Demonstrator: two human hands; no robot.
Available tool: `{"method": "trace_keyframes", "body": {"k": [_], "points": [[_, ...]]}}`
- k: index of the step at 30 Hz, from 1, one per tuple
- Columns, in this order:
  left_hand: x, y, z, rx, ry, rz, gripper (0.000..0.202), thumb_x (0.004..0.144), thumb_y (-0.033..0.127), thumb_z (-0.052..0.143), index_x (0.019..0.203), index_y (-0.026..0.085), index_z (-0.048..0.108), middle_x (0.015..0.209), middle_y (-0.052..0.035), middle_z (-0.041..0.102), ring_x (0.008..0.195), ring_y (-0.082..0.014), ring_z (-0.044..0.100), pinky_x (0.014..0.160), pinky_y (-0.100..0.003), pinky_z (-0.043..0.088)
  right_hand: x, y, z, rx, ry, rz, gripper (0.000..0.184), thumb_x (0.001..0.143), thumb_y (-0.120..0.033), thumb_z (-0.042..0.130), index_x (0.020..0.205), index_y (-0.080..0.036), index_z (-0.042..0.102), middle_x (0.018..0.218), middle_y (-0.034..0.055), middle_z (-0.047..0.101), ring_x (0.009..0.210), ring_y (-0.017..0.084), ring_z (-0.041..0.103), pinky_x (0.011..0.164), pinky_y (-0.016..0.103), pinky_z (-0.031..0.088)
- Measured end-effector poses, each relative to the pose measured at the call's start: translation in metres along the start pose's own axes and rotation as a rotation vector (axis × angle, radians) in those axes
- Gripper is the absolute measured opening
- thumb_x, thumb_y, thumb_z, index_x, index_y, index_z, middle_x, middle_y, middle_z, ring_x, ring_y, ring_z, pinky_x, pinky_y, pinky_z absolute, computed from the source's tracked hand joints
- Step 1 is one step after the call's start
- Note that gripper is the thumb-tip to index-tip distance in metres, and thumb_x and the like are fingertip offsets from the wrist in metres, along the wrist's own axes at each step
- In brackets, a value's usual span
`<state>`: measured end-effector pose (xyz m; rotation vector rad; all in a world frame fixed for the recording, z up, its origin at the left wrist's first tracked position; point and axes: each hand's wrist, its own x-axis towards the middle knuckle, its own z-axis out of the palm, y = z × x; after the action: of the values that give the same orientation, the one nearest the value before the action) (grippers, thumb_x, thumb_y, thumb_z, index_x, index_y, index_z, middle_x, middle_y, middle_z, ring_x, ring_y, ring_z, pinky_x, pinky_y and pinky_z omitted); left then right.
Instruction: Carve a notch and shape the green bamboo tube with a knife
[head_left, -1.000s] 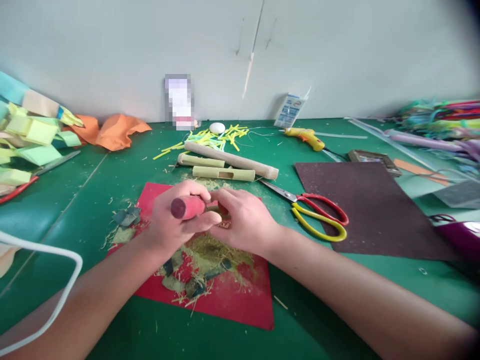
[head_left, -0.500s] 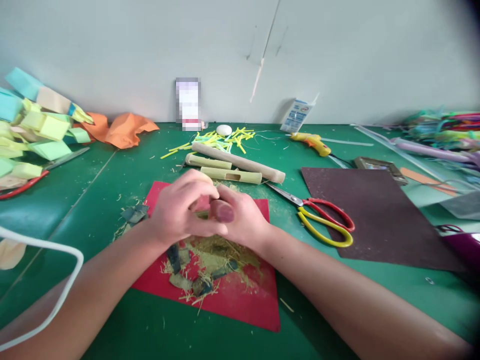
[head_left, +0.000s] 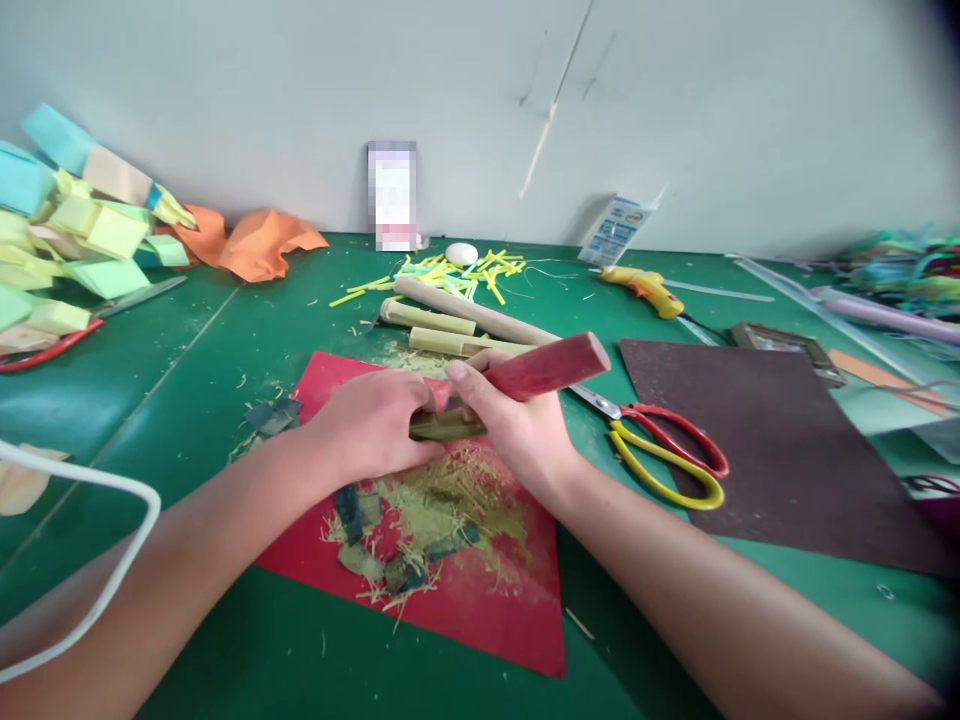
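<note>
Left fingers (head_left: 409, 392) clamp the bamboo piece (head_left: 451, 426), reaching toward the right fingers (head_left: 474, 387) wrapped around the red handle (head_left: 551, 367).

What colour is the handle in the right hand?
The handle is red, seen best in the head view.

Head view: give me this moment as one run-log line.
left hand: holds greenish piece | right hand: grips red handle | below: red sheet bearing shavings | to the right: scissors
</note>
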<state>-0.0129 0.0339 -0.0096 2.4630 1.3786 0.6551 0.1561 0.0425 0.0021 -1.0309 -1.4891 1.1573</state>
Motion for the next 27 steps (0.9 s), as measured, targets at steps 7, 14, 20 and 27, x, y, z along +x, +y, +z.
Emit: {"method": "trace_keyframes", "body": {"k": [7, 14, 20, 27], "points": [[0.004, 0.000, 0.012, -0.043, -0.010, -0.047, 0.025, 0.076, 0.043, 0.070, 0.083, 0.021, 0.063, 0.080, -0.0034, 0.066, 0.072, -0.0214, 0.062, 0.059, -0.033, 0.046, 0.005, 0.012, -0.002, -0.115, 0.000, -0.041, 0.018, 0.078, -0.029, 0.061, 0.063, -0.018, 0.058, 0.063, -0.0013, 0.058, 0.058, 0.011, 0.053, 0.056, 0.027, 0.044], [0.004, -0.007, 0.015, 0.022, 0.003, 0.099, 0.031, 0.082, 0.048, 0.065, 0.089, 0.017, 0.064, 0.094, -0.0093, 0.068, 0.088, -0.0260, 0.066, 0.073, -0.038, 0.051, 0.009, 0.015, 0.000, -0.189, 0.010, -0.029, 0.013, 0.073, -0.023, 0.062, 0.061, -0.019, 0.058, 0.062, -0.0013, 0.058, 0.058, 0.012, 0.052, 0.055, 0.028, 0.044], [0.006, 0.002, 0.011, 0.152, -0.091, -0.053, 0.044, 0.081, 0.061, 0.059, 0.090, 0.019, 0.066, 0.084, -0.0090, 0.072, 0.079, -0.0300, 0.068, 0.061, -0.038, 0.049, 0.010, 0.016, 0.002, -0.194, -0.009, -0.007, 0.017, 0.073, -0.021, 0.059, 0.057, -0.019, 0.054, 0.059, -0.0023, 0.055, 0.056, 0.010, 0.047, 0.052, 0.026, 0.041], [0.006, 0.001, 0.016, 0.150, -0.087, -0.011, 0.035, 0.081, 0.054, 0.059, 0.090, 0.022, 0.069, 0.084, -0.0090, 0.074, 0.076, -0.0303, 0.070, 0.058, -0.039, 0.049, 0.016, 0.016, 0.001, -0.314, -0.098, -0.004, 0.024, 0.073, -0.023, 0.060, 0.055, -0.020, 0.045, 0.055, -0.0023, 0.046, 0.054, 0.010, 0.041, 0.050, 0.028, 0.039]]}}
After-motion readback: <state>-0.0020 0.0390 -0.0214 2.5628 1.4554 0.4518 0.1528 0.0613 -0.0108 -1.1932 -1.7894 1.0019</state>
